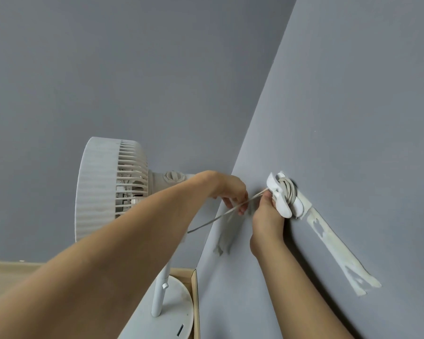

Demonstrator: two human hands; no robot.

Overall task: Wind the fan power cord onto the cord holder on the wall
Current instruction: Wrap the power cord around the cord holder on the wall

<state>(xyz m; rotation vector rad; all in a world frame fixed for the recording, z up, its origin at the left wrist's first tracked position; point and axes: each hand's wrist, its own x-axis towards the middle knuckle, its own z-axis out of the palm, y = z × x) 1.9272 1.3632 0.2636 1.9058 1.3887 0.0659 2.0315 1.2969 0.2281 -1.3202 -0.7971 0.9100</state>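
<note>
A white cord holder [285, 209] is fixed to the grey wall on the right, with several turns of the pale power cord [289, 190] wound around it. A free stretch of the cord runs taut from the holder down to the left, toward the white pedestal fan [108, 189]. My left hand [233, 192] pinches this stretch a short way left of the holder. My right hand [267, 216] grips the holder's lower wing from below, thumb up by the coil. The cord's far end is hidden behind my left forearm.
The fan's pole [160, 292] and round base [162, 314] stand on a light wooden floor in the corner. Strips of peeled paint or old tape [338, 253] mark the right wall below the holder. A second torn patch [222, 238] lies near the corner.
</note>
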